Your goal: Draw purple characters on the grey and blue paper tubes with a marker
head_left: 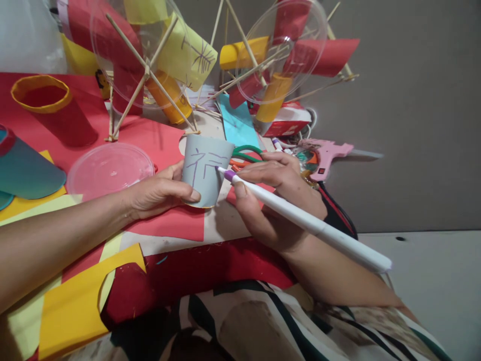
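My left hand [161, 193] grips a light blue-grey paper cup [205, 188] from its left side, thumb across the front near the bottom. Purple strokes of a written character run over the upper half of the cup. In my right hand [278, 195] is a white marker pen [315, 228] with a purple collar, pinched between thumb and fingers. Its tip meets the cup's face at the right end of the strokes, or very nearly so. Behind the right hand lie scissors with green and orange handles [248, 149], partly hidden.
Two stick frames with clear plastic discs [285, 75] and paper tubes stand at the back. A pink glue gun [326, 155] lies right. A red tube [56, 110], a clear lid [108, 170], a teal tube [32, 168] and cut yellow paper [75, 301] are left.
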`<control>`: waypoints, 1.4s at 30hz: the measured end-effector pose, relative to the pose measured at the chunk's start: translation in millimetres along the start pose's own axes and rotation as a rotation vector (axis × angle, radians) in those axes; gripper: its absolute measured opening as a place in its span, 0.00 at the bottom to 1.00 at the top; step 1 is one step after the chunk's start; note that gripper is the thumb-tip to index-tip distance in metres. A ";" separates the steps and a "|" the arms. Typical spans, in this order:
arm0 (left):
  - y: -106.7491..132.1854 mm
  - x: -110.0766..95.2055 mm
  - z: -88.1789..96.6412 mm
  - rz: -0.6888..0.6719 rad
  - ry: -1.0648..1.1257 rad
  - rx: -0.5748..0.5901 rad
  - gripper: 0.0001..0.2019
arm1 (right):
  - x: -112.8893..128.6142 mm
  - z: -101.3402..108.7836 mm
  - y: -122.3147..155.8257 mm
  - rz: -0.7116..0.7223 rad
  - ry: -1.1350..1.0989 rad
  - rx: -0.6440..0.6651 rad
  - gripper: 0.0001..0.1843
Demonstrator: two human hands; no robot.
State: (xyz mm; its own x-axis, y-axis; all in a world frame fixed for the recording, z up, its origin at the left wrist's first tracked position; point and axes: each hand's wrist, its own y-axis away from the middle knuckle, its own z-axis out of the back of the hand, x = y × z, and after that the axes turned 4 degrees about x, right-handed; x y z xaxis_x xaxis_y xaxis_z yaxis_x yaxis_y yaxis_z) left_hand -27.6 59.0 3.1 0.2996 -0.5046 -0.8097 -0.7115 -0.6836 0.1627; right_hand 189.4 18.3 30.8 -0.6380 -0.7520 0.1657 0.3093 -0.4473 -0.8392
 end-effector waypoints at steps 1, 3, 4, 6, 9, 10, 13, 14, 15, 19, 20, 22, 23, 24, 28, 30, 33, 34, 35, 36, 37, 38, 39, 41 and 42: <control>0.0 -0.3 -0.2 -0.002 0.001 0.005 0.35 | -1.0 0.9 0.1 -0.001 -0.001 0.010 0.07; 0.4 -1.0 -0.3 -0.006 0.001 0.014 0.32 | -3.1 3.2 0.2 0.001 -0.003 0.031 0.08; 0.6 -1.3 -0.3 -0.009 0.001 0.015 0.31 | -4.0 4.2 0.0 0.006 -0.005 0.034 0.09; 1.1 -1.8 -0.2 -0.011 -0.001 0.013 0.30 | -4.8 5.2 -0.7 0.026 0.004 0.028 0.10; 1.5 -2.2 -0.4 -0.011 -0.003 0.013 0.28 | -3.5 3.7 -2.2 0.039 0.035 0.007 0.07; 1.6 -2.3 -0.6 -0.011 -0.001 0.015 0.27 | -2.9 3.0 -2.6 0.035 0.042 -0.003 0.05; 1.4 -2.4 -0.9 -0.011 0.008 0.017 0.29 | -2.5 2.7 -2.6 0.032 0.046 -0.019 0.05; 1.3 -2.4 -0.9 -0.010 0.009 0.018 0.29 | -3.1 3.4 -2.4 0.033 0.053 -0.002 0.05; 1.3 -2.4 -0.7 -0.009 0.009 0.021 0.28 | -4.0 4.4 -2.1 0.034 0.062 0.015 0.06; 1.7 -3.5 -0.3 -0.010 0.000 0.031 0.27 | -6.6 7.7 -1.2 0.037 0.068 0.044 0.08; 1.9 -3.9 -0.4 -0.013 0.001 0.030 0.27 | -6.5 8.1 -1.0 0.035 0.061 0.044 0.08; 2.3 -4.7 -1.0 -0.017 0.003 0.028 0.27 | -5.5 8.6 -0.3 0.012 0.053 0.054 0.09; 2.5 -5.0 -1.3 -0.019 0.002 0.029 0.26 | -4.9 8.9 0.3 -0.001 0.054 0.059 0.10; 2.6 -5.1 -1.6 -0.022 -0.001 0.033 0.25 | -4.4 9.2 1.1 -0.013 0.057 0.065 0.10; 2.6 -4.7 -1.4 -0.031 -0.008 0.038 0.23 | -5.5 10.5 4.9 -0.048 0.073 0.073 0.11; 2.5 -4.6 -1.5 -0.030 -0.001 0.029 0.24 | -7.0 10.8 6.1 -0.057 0.083 0.075 0.11; 2.5 -5.3 -2.5 -0.031 0.009 0.039 0.28 | -7.8 10.3 6.1 -0.047 0.080 0.063 0.11; 2.6 -5.6 -2.9 -0.033 0.009 0.048 0.29 | -7.5 10.0 5.7 -0.041 0.079 0.061 0.10; 2.6 -5.7 -3.0 -0.035 0.007 0.056 0.29 | -7.0 9.8 5.2 -0.036 0.083 0.063 0.10; 2.7 -5.8 -2.9 -0.039 0.003 0.060 0.29 | -6.4 9.5 4.7 -0.031 0.090 0.067 0.10; 2.8 -5.7 -2.5 -0.041 0.000 0.058 0.29 | -5.7 9.2 4.3 -0.030 0.104 0.076 0.09; 2.8 -5.6 -1.9 -0.042 -0.001 0.053 0.29 | -5.0 9.0 3.9 -0.032 0.117 0.082 0.08; 3.0 -5.4 -1.1 -0.043 -0.002 0.048 0.28 | -4.4 8.8 3.6 -0.033 0.124 0.083 0.08; 3.2 -5.2 0.4 -0.037 0.002 0.042 0.27 | -3.4 8.7 3.4 -0.032 0.121 0.077 0.08; 3.3 -5.2 0.8 -0.034 0.004 0.041 0.26 | -3.2 8.9 3.4 -0.032 0.116 0.074 0.07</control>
State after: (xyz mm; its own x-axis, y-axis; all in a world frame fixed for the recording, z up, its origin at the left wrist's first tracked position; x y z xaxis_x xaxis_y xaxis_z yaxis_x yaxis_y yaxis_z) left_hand -32.0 59.8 7.4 0.3265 -0.4832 -0.8124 -0.7262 -0.6784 0.1117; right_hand 198.7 14.9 32.1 -0.7242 -0.6777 0.1274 0.3360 -0.5082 -0.7930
